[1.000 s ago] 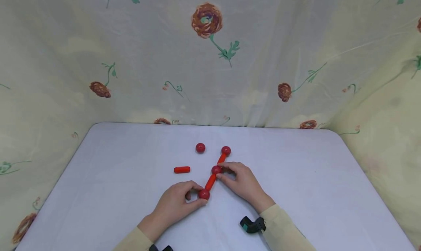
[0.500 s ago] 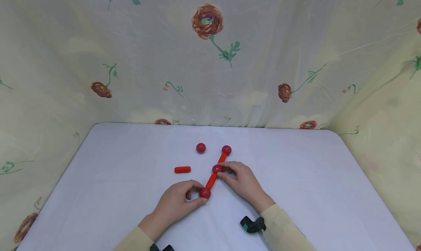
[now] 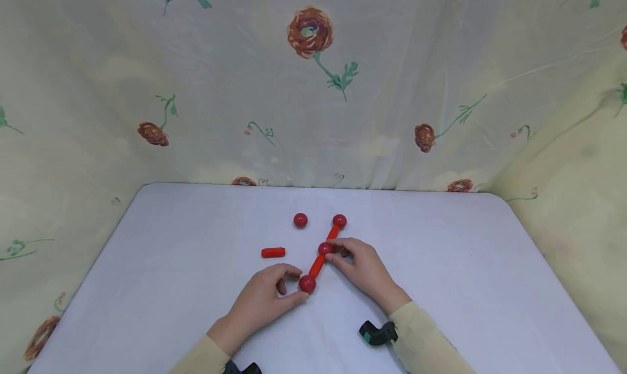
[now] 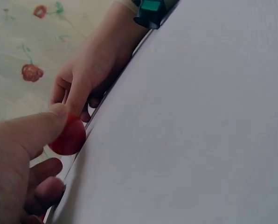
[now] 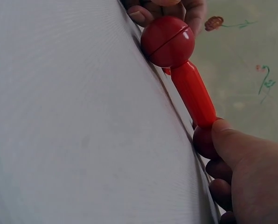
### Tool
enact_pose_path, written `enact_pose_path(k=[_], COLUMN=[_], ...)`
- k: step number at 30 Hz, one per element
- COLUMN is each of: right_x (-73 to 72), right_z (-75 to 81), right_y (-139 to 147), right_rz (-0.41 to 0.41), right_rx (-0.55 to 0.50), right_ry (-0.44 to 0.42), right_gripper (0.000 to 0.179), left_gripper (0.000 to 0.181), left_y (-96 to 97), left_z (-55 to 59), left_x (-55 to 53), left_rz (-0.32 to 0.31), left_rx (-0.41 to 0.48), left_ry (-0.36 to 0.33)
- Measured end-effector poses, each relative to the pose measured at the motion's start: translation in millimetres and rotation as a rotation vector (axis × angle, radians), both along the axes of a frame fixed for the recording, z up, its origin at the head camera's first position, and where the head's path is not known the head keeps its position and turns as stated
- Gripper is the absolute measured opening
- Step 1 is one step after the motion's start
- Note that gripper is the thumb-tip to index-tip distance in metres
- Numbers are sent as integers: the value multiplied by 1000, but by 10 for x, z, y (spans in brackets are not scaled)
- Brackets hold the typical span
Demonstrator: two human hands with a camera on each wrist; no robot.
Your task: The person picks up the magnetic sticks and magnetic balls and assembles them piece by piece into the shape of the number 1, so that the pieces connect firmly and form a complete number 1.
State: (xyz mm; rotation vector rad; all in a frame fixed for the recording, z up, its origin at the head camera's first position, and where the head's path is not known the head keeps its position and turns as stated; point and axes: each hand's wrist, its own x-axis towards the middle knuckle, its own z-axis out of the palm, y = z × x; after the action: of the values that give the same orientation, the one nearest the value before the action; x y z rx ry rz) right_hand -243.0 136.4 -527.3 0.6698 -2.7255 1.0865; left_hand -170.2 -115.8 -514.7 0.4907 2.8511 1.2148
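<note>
Two red rods and three red balls form a straight chain slanting across the white table in the head view. My right hand (image 3: pixel 364 268) pinches the chain's middle ball (image 3: pixel 325 249) between thumb and index finger. At the near end, my left hand (image 3: pixel 266 295) stands around the end ball (image 3: pixel 307 284), thumb and index finger spread and a small gap showing by the index fingertip. A seam crosses that end ball (image 5: pixel 168 42) in the right wrist view, and a faceted rod (image 5: pixel 193 93) joins it to the held one. The far ball (image 3: pixel 339 221) caps the other end.
A loose red ball (image 3: pixel 300 220) lies behind the chain, left of its far end. One loose red rod (image 3: pixel 273 252) lies left of the chain. Floral cloth (image 3: pixel 235 91) hangs behind the table and at its sides.
The chain has shifted slightly away and to the right, the right hand still pinching its middle ball. My left fingers, which gripped the near ball before, have loosened from it.
</note>
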Motion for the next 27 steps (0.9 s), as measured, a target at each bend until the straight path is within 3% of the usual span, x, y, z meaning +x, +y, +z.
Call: enact_pose_path(k=[4, 9, 13, 17, 27], right_x=[-21, -37, -45, -46, -73], right_z=[-14, -24, -26, -29, -15], right_y=[0, -3, -9, -19, -6], right_rz=[-3, -8, -6, -3, 0], right_rx=[-1, 2, 4, 6, 11], right_ry=[-8, -23, -33, -36, -19], right_gripper=[35, 35, 35, 36, 35], left_gripper=[41, 30, 33, 37, 37], left_y=[-83, -233, -315, -354, -350], left_z=[18, 13, -12, -49, -91], left_x=[-64, -206, -316, -381, -403], left_rz=[72, 215, 290, 311, 268], left_rx=[36, 28, -5, -36, -136], left_ry=[35, 135, 155, 140, 175])
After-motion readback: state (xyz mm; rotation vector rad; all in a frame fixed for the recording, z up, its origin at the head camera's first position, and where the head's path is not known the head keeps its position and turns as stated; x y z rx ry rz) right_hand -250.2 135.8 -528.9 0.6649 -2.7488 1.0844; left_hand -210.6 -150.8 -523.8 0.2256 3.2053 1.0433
